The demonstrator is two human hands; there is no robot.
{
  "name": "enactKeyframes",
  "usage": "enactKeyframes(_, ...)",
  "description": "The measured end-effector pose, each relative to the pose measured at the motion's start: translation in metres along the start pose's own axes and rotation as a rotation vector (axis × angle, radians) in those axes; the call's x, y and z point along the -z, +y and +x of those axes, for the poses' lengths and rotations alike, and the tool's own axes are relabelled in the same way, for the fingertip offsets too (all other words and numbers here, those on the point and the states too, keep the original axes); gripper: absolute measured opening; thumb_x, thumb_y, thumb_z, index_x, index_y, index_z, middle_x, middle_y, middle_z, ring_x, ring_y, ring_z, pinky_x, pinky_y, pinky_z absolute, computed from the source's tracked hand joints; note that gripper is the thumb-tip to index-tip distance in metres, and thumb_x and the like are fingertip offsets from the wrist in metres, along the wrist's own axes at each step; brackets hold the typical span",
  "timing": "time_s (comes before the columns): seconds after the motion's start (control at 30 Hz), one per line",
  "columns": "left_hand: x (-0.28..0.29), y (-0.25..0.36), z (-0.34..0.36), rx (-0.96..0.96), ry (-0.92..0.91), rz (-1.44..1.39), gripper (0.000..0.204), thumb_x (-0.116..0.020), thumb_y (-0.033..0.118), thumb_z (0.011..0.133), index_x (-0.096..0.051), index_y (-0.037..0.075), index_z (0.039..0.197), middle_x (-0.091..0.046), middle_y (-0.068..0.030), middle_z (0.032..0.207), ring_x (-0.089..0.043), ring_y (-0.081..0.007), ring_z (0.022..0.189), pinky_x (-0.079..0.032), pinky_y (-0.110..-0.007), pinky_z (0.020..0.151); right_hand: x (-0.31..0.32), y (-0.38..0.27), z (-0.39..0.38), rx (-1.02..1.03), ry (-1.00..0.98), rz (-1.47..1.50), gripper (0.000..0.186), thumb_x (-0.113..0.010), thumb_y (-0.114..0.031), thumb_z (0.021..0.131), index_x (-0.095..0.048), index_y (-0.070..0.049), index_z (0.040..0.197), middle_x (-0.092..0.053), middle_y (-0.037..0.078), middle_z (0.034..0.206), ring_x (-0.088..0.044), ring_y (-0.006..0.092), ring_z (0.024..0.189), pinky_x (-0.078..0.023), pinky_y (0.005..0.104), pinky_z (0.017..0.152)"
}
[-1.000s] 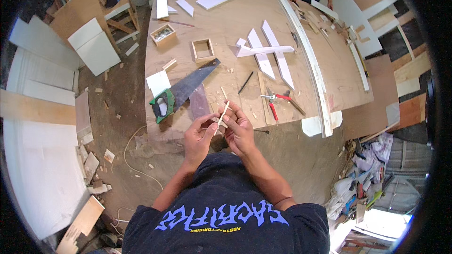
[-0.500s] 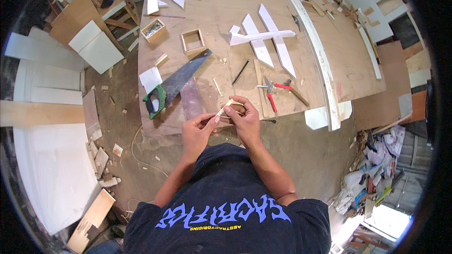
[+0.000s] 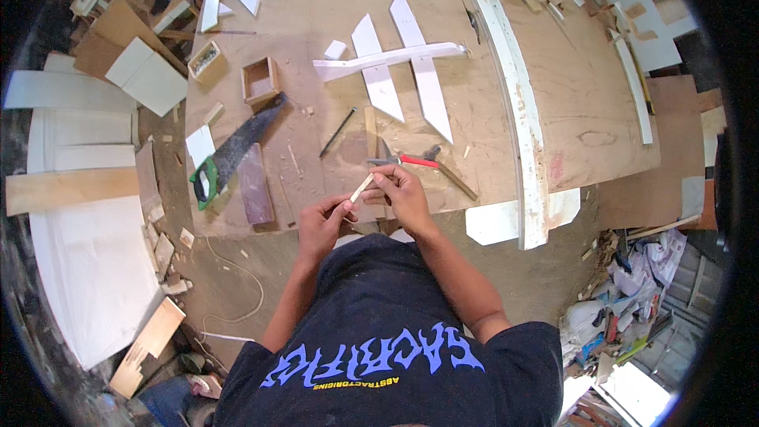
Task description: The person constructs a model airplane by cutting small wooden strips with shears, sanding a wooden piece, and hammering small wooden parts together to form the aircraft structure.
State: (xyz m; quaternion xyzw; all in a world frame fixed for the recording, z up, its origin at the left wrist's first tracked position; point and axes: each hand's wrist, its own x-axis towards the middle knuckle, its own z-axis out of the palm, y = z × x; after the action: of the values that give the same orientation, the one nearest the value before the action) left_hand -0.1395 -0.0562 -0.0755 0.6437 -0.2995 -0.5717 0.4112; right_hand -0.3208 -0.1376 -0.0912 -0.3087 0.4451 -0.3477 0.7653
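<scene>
A short pale wood strip (image 3: 361, 188) is held between my two hands, at the near edge of the table. The fingertips of my left hand (image 3: 319, 225) pinch its lower end, while my right hand (image 3: 403, 196) pinches the upper end. Just beyond my right fingers lie red-handled pliers (image 3: 417, 161), partly covered by that hand, and a wooden-handled hammer (image 3: 456, 180). Farther off, a white plane-shaped assembly (image 3: 387, 58) has a long piece crossing two slanted bars. A black pencil (image 3: 338, 133) rests between it and my hands.
A green-handled handsaw (image 3: 243, 140) lies left on the table (image 3: 601, 87), near a brownish block (image 3: 257, 186) and two small wooden boxes (image 3: 259, 81). A long white beam (image 3: 510, 71) crosses the table's right side. Wood scraps and a cable (image 3: 257, 292) are on the floor.
The view has shifted, so the table's things appear farther left. Both hands still hold the strip, now tilted more upright. My right hand now covers part of the pliers.
</scene>
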Motion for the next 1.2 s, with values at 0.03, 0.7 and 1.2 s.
enactKeyframes(0.03, -0.010, -0.002, 0.000, 0.047, 0.006, -0.048, 0.024, -0.064, 0.010, 0.104, -0.073, -0.004, 0.121, -0.076, -0.0091, 0.096, -0.072, -0.0150, 0.079, -0.063, -0.030, 0.069, 0.015, 0.003, 0.002, 0.002, 0.030, 0.066, 0.022, -0.065, -0.009, 0.103, -0.062, 0.003, 0.122, -0.073, 0.014, 0.104, -0.075, 0.0202, 0.091, -0.064, 0.0335, 0.080)
enactKeyframes(0.7, -0.059, -0.019, 0.019, 0.015, 0.186, -0.204, 0.030, -0.067, 0.003, 0.101, -0.067, -0.007, 0.130, -0.075, -0.0170, 0.110, -0.076, -0.0206, 0.092, -0.063, -0.031, 0.080, 0.092, 0.061, 0.044, 0.387, 0.161, -1.744, 0.101, -0.082, -0.036, 0.072, -0.037, -0.005, 0.157, -0.051, 0.022, 0.140, -0.043, 0.0418, 0.139, -0.030, 0.0595, 0.119)
enactKeyframes(1.2, 0.007, 0.055, -0.015, -0.208, 0.164, -0.368, 0.026, -0.072, 0.003, 0.098, -0.072, -0.007, 0.122, -0.077, -0.0168, 0.101, -0.077, -0.0219, 0.088, -0.065, -0.030, 0.080, 0.051, -0.048, -0.053, 0.094, -0.194, -0.689, 0.059, -0.068, -0.013, 0.088, -0.053, 0.004, 0.142, -0.065, 0.009, 0.120, -0.062, 0.0177, 0.111, -0.048, 0.0341, 0.100)
